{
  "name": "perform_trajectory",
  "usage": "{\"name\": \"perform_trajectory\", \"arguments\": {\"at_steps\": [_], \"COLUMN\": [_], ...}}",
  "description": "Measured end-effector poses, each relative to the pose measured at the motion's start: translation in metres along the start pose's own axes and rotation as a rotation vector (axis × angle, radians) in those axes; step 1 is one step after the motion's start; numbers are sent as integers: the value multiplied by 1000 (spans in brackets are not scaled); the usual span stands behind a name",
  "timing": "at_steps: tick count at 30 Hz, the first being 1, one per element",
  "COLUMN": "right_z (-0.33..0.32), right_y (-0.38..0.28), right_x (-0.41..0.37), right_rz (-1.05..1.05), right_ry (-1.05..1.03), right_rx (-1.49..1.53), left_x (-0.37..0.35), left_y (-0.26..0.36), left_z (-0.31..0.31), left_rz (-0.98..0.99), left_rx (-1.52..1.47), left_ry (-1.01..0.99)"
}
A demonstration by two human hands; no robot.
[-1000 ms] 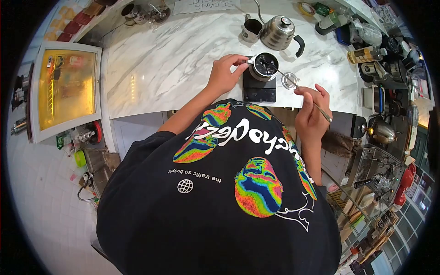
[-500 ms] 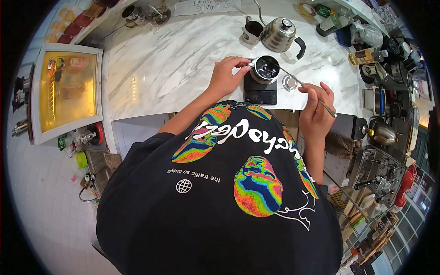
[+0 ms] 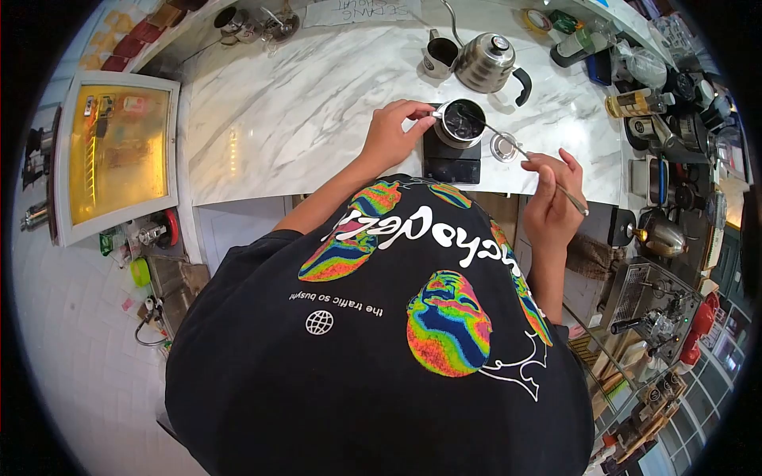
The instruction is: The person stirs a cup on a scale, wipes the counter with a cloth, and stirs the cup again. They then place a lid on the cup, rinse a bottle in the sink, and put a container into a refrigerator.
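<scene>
A metal cup (image 3: 459,143) with dark contents and shiny pieces inside sits on a black scale (image 3: 452,170). My left hand (image 3: 394,133) is closed, its fingers and thumb pinching the handle on the cup's left side. My right hand (image 3: 556,194) grips a long metal spoon (image 3: 508,141), whose far end dips into the cup and whose other end sticks out past my palm. A small round metal lid-like piece (image 3: 503,147) lies on the counter just right of the cup, under the line of the spoon.
Behind the cup stand a gooseneck kettle (image 3: 482,67) and a metal pitcher (image 3: 439,57) on the marble counter (image 3: 302,111). Bottles (image 3: 583,41) and other items crowd the right side. An espresso machine (image 3: 655,305) is at far right, a yellow-lit glass door (image 3: 119,155) at left.
My right hand has shifted slightly right and down, and the spoon's tip has moved inside the cup. My left hand keeps its hold on the handle.
</scene>
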State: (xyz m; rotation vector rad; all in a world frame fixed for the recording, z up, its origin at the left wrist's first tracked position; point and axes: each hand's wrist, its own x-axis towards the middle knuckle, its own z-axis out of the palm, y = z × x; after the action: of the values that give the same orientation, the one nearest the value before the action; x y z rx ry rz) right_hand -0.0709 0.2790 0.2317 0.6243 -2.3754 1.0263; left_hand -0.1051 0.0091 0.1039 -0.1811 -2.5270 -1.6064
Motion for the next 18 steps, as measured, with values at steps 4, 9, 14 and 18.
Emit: {"name": "perform_trajectory", "arguments": {"at_steps": [4,9,14,18], "right_z": [6,1,2,-2], "right_y": [-6,4,-2,3], "right_x": [3,-1,3,1], "right_rz": [26,15,37,52], "right_ry": [-5,22,-10,29], "right_rx": [16,18,25,-4], "left_x": [-1,-2,-3,-4], "left_y": [-3,0,-3,-3], "left_z": [4,1,4,3], "left_rz": [-1,-12,-39,-26], "left_rx": [12,37,17,22], "left_ry": [4,3,2,9]}}
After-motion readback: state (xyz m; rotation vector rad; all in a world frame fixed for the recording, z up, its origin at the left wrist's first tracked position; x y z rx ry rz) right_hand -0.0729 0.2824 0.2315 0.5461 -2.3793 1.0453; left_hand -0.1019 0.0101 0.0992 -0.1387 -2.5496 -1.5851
